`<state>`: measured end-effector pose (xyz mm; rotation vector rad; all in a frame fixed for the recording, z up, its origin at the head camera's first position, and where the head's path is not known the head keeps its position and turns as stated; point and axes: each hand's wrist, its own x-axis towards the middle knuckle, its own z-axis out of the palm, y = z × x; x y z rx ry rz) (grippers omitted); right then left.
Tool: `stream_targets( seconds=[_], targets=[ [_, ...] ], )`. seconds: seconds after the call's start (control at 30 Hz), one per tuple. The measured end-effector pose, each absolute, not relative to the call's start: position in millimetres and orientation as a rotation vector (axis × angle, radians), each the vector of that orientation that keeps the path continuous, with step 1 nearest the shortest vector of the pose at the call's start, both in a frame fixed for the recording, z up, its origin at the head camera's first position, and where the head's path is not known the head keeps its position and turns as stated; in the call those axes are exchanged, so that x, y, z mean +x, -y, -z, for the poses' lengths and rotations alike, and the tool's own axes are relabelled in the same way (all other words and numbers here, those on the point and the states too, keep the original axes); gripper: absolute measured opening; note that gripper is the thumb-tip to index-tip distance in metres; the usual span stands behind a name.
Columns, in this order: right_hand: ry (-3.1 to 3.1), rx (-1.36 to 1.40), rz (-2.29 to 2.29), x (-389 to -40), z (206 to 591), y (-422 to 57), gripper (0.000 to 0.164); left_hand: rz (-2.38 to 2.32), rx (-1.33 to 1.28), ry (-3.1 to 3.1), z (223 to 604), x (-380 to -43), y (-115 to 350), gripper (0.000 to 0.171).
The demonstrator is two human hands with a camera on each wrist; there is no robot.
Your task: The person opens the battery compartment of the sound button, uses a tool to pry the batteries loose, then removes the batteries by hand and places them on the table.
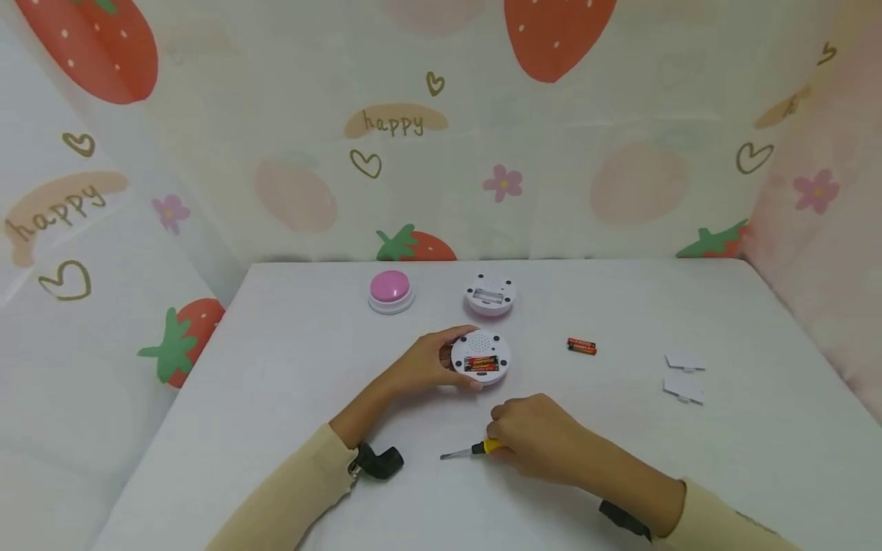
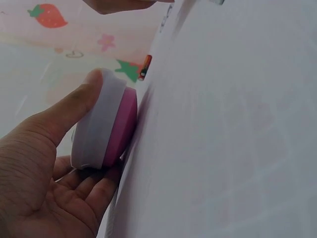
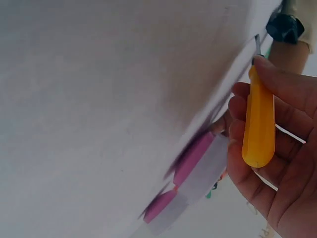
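Observation:
My left hand [image 1: 427,363] grips a round push button [image 1: 480,342] by its rim, thumb on one side and fingers on the other. Its white underside faces up, with red batteries [image 1: 481,363] in the uncovered compartment. The left wrist view shows the pink dome [image 2: 122,126] turned down towards the table. Nearer the front, my right hand [image 1: 544,440] holds a flat-blade screwdriver [image 3: 260,119] by its yellow handle. The blade points left, clear of the button. In the right wrist view, thumb and curled fingers surround the handle.
Behind the held button lies another upturned button [image 1: 490,295] with a bare battery compartment. A pink-topped button [image 1: 390,287] stands upright to its left. Red batteries [image 1: 582,346] lie to the right, and two white battery covers [image 1: 685,362] farther right. Printed cloth walls enclose the white table [image 1: 310,321].

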<state>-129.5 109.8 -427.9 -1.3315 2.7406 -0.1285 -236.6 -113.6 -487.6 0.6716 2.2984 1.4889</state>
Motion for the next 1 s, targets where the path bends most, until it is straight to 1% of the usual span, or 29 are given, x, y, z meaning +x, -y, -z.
stream_targets(
  seconds=[0.3, 0.7, 0.9, 1.0],
  targets=[
    [-2.709, -1.369, 0.096, -130, 435, -105, 0.017, -1.429, 0.684, -2.319, 485, -236, 113, 0.090],
    [-2.680, -1.366, 0.160, -134, 437, -102, 0.015, -1.463, 0.686, -2.295, 483, -237, 118, 0.090],
    [-2.701, -1.350, 0.261, -143, 428, -105, 0.009, -1.501, 0.700, -2.263, 484, -236, 116, 0.090],
    [-2.775, -1.270, 0.343, -152, 418, -109, 0.012, -1.516, 0.706, -2.244, 485, -236, 116, 0.089]
  ],
)
